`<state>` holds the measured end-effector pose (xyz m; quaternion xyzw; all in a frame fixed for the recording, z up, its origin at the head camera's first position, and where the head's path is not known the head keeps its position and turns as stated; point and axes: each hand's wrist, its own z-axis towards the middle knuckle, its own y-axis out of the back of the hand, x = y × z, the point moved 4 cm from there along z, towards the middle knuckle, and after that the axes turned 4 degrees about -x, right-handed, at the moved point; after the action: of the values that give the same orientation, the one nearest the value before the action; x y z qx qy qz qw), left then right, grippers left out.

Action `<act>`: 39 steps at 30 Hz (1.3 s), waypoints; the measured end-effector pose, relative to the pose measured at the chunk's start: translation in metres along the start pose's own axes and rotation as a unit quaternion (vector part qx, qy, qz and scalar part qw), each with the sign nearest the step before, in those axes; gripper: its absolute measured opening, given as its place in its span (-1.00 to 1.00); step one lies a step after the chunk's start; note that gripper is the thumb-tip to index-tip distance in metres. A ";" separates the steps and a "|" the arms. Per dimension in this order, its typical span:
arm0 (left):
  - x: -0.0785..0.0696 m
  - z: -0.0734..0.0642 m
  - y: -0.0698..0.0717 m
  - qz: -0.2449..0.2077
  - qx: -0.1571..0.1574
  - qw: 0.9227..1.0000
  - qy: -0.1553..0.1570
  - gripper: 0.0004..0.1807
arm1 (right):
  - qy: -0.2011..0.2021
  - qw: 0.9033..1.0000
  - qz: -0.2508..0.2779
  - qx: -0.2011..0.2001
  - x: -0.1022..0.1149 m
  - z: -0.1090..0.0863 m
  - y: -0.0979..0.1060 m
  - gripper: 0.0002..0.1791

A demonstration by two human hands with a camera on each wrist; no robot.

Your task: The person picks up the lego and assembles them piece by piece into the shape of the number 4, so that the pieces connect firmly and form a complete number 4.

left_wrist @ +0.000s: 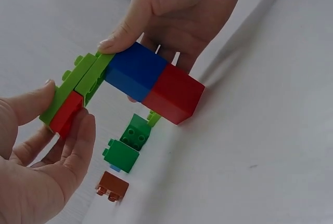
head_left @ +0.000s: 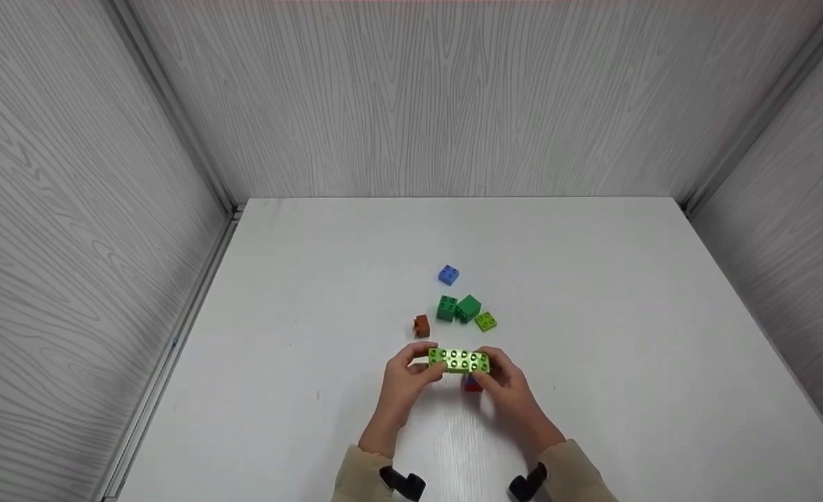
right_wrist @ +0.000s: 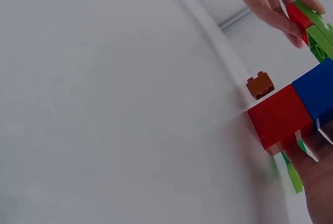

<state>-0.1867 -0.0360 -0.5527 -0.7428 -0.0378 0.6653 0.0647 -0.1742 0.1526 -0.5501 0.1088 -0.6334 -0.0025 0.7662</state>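
Both hands hold a joined block assembly. Along its top runs a lime green studded strip [head_left: 459, 360] of toy building bricks. My left hand [head_left: 406, 380] pinches the left end, thumb on the lime green edge and fingers by a small red brick [left_wrist: 66, 114] beneath it. At the other end my right hand [head_left: 512, 390] grips the assembly, its thumb on the lime green part. Below that end hang a blue brick [left_wrist: 136, 73] and then a larger red brick [left_wrist: 174, 94], with the right fingers behind them. The assembly is tilted in the left wrist view.
On the white table [head_left: 314, 279] beyond the hands lie a brown brick [head_left: 422, 325], two dark green bricks [head_left: 447, 308] close together, a small lime green brick [head_left: 486, 321] and, farther back, a blue brick [head_left: 448, 275]. Grey wood-grain panels [head_left: 411, 97] enclose the back and sides.
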 end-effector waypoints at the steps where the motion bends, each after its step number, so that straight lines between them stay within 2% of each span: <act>1: 0.000 0.000 0.000 0.007 -0.003 1.000 -0.002 -0.54 | 0.002 1.000 0.000 -0.001 0.000 0.000 0.000 -0.64; 7: 0.000 0.001 0.000 0.029 -0.010 1.000 -0.006 -0.56 | 0.003 1.000 -0.013 0.005 -0.001 0.001 -0.001 -0.64; 15: -0.003 0.002 0.000 0.039 -0.001 0.999 -0.024 -0.57 | -0.026 0.998 -0.056 0.008 0.003 0.002 0.004 -0.62; 18: -0.004 0.001 0.000 0.050 0.006 0.998 -0.031 -0.55 | -0.024 0.998 -0.059 0.012 0.003 0.002 0.006 -0.63; 22: -0.003 0.001 0.000 0.067 0.011 0.997 -0.037 -0.54 | -0.001 0.999 -0.050 0.011 -0.003 0.001 0.010 -0.65; 25: -0.003 0.000 0.000 0.082 0.013 0.996 -0.043 -0.56 | -0.009 0.999 -0.031 -0.008 -0.017 0.003 0.017 -0.67; 29: -0.005 -0.001 -0.001 0.113 0.018 0.992 -0.061 -0.57 | -0.061 0.997 -0.021 -0.049 -0.037 0.011 0.030 -0.60; 32: -0.007 -0.001 0.000 0.143 0.019 0.987 -0.077 -0.54 | -0.080 0.992 -0.054 -0.078 -0.041 0.018 0.037 -0.55; 39: -0.007 -0.001 0.000 0.170 0.017 0.979 -0.111 -0.53 | -0.094 0.976 -0.136 -0.140 -0.041 0.032 0.047 -0.69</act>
<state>-0.1865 -0.0372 -0.5452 -0.6586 0.0928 0.7456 -0.0413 -0.2200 0.1989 -0.5765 0.0852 -0.6755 -0.2056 0.7030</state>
